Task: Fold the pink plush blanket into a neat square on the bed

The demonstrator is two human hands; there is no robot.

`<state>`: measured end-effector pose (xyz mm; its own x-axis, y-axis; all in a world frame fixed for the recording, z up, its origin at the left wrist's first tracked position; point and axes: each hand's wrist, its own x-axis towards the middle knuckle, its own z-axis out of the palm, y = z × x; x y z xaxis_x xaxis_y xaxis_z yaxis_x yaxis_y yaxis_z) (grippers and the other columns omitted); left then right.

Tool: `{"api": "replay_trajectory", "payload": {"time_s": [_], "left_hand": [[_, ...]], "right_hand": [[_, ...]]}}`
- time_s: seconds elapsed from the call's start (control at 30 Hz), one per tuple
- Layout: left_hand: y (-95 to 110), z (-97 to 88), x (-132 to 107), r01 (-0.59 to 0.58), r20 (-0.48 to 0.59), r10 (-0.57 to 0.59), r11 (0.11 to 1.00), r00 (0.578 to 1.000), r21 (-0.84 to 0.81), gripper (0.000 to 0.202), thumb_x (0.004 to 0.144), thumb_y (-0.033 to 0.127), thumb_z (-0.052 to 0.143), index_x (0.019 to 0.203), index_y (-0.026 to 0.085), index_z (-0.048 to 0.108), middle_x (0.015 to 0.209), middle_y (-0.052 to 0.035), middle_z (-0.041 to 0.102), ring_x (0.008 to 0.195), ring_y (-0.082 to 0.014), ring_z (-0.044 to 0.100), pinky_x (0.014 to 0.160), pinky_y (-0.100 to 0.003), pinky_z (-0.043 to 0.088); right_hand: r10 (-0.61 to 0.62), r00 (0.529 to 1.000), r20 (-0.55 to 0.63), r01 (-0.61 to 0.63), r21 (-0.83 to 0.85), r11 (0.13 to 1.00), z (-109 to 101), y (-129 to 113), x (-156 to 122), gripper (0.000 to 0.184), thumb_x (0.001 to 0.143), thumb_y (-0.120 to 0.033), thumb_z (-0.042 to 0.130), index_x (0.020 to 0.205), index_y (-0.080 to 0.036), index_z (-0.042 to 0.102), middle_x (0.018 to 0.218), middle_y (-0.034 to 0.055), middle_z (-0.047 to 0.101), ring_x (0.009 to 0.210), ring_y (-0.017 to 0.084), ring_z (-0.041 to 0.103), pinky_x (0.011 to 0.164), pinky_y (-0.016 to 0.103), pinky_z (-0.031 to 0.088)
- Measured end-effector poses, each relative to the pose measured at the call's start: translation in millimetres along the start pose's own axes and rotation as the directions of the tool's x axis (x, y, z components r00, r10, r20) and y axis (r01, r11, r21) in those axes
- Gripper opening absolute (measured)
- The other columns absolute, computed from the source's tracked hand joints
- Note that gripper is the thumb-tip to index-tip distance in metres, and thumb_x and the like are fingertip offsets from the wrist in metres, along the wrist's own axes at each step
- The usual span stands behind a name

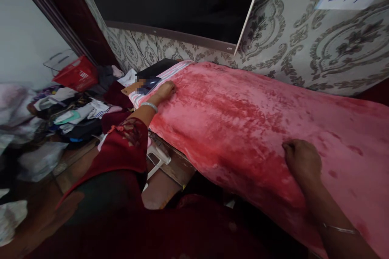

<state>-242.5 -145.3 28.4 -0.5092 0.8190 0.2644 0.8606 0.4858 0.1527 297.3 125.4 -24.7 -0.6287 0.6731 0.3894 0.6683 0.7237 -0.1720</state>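
A pink plush blanket point(231, 109) lies spread over a long, low surface, its front side hanging down in darker red folds. My left hand point(166, 90), closed, grips the blanket near its far left end, beside a striped cloth edge point(178, 68). On the right, my right hand point(302, 160) is closed as well, thumb and fingers pinched at the blanket's top. Its fingertips are partly hidden by the hand itself. Patches of the pile look darker where it has been brushed another way.
A large dark television point(176, 0) hangs on the patterned wall above the blanket. Piled clothes point(82, 113) and a red basket point(77, 73) are at left. A dark phone-like object point(152, 84) lies past my left hand. Below stands a white plastic stool point(158, 154).
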Motion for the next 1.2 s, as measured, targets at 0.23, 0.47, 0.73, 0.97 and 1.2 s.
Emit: {"api": "replay_trajectory", "payload": {"time_s": [0.23, 0.47, 0.73, 0.97, 1.2], "left_hand": [[15.1, -19.0, -11.1, 0.096, -0.097, -0.094, 0.995, 0.991, 0.012, 0.025, 0.086, 0.016, 0.046, 0.094, 0.017, 0.069, 0.092, -0.0096, 0.073, 0.085, -0.0221, 0.064, 0.079, -0.031, 0.049], [35.9, -37.4, -9.1, 0.139, -0.155, -0.131, 0.989, 0.979, 0.046, 0.026, 0.093, 0.017, 0.042, 0.108, 0.015, 0.064, 0.103, -0.0166, 0.073, 0.094, -0.0277, 0.067, 0.082, -0.035, 0.047], [45.0, -60.6, -0.3, 0.154, -0.237, -0.123, 0.981, 0.964, 0.119, 0.026, 0.096, 0.022, 0.038, 0.106, 0.015, 0.061, 0.102, -0.0177, 0.072, 0.095, -0.0283, 0.066, 0.084, -0.036, 0.048], [51.0, -73.2, -0.3, 0.188, -0.258, -0.137, 0.965, 0.956, 0.184, 0.028, 0.096, 0.023, 0.036, 0.108, 0.015, 0.061, 0.108, -0.0199, 0.071, 0.102, -0.0304, 0.067, 0.085, -0.038, 0.050], [58.8, -96.8, -1.2, 0.181, -0.241, -0.119, 0.951, 0.963, 0.253, 0.029, 0.096, 0.021, 0.040, 0.115, 0.014, 0.060, 0.111, -0.0211, 0.071, 0.111, -0.0335, 0.066, 0.091, -0.041, 0.051]], "right_hand": [[0.104, 0.994, -0.040, -0.104, -0.003, 0.995, -0.9, -7.3, 2.2, 0.032, 0.091, -0.033, 0.039, 0.082, -0.018, 0.066, 0.084, 0.0187, 0.068, 0.079, 0.032, 0.059, 0.070, 0.042, 0.042], [0.125, 0.987, -0.103, -0.105, 0.182, 0.978, -12.5, -2.8, 11.0, 0.019, 0.088, -0.033, 0.045, 0.082, -0.022, 0.060, 0.085, 0.0137, 0.067, 0.083, 0.029, 0.059, 0.076, 0.039, 0.044], [0.051, 0.988, -0.144, -0.010, 0.272, 0.962, -45.7, 11.8, 21.0, 0.017, 0.087, -0.035, 0.047, 0.081, -0.024, 0.059, 0.080, 0.0086, 0.068, 0.076, 0.025, 0.061, 0.071, 0.036, 0.046], [-0.140, 0.987, -0.074, 0.152, 0.204, 0.967, -52.0, 21.4, 19.3, 0.028, 0.091, -0.030, 0.044, 0.090, -0.022, 0.072, 0.090, 0.0114, 0.073, 0.087, 0.028, 0.066, 0.080, 0.041, 0.051], [-0.192, 0.970, -0.147, 0.210, 0.117, 0.971, -71.3, 29.5, 14.3, 0.029, 0.092, -0.027, 0.041, 0.083, -0.022, 0.068, 0.085, 0.0132, 0.070, 0.087, 0.029, 0.064, 0.085, 0.043, 0.050]]}}
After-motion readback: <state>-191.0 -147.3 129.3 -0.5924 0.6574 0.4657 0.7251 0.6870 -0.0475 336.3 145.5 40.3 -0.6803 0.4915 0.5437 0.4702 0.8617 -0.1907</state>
